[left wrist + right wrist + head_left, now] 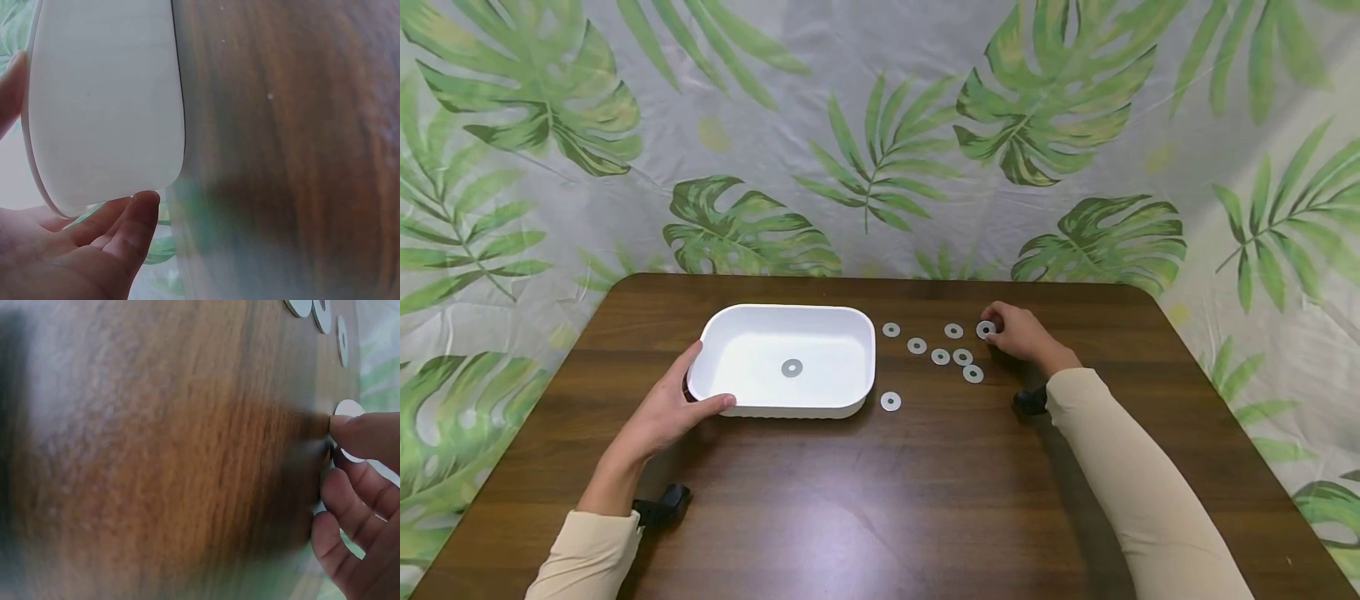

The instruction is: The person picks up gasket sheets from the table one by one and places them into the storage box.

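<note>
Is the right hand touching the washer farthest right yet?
Touching: in the right wrist view, the right hand has a fingertip on the washer edge.

The left hand reaches forward with its thumb sticking out to the right and its fingers going up along the left side of what it holds, curled gently round it. Its arm comes in from the bottom left in a light sleeve, with a black band at the wrist. The right hand is farther out, knuckles up, fingers bent down and pinching at the tips. Its arm stretches in from the bottom right.
</note>
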A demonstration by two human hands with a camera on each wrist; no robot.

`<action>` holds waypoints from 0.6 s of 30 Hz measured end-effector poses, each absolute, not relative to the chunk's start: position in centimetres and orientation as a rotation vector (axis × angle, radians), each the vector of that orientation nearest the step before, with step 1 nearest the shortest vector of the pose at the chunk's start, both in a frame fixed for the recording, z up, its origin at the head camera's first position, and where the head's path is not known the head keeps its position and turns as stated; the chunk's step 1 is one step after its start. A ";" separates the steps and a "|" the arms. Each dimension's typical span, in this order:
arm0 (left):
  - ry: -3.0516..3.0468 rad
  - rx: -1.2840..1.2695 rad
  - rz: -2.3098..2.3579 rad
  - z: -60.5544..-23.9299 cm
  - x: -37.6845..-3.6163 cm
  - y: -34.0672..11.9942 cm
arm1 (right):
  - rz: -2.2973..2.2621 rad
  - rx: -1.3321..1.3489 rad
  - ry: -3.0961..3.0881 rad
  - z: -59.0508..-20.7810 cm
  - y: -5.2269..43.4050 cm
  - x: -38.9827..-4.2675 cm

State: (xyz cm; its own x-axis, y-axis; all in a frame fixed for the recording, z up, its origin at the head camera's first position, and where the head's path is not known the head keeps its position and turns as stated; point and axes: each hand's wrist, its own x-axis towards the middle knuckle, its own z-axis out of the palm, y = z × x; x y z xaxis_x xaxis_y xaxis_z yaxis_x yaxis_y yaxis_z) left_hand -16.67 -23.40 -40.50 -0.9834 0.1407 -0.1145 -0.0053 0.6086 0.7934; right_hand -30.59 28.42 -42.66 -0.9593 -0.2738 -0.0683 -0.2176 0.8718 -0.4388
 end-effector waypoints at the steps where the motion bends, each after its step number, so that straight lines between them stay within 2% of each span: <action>1: 2.667 0.113 1.316 -40.5 -16.7 -23.4 | -0.662 -0.390 2.914 -42.7 28.4 -30.6; 18: 2.666 0.132 1.320 -40.5 -16.6 -23.5 | -0.661 -0.419 2.859 -42.6 28.8 -30.2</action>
State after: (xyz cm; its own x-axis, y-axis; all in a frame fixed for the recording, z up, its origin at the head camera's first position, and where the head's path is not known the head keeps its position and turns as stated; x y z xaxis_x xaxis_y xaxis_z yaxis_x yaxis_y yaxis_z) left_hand -16.60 -23.46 -40.49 -0.9827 0.1510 -0.1074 0.0061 0.6058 0.7956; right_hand -30.23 28.80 -42.64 -0.9446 -0.3100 -0.1079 -0.2312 0.8618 -0.4516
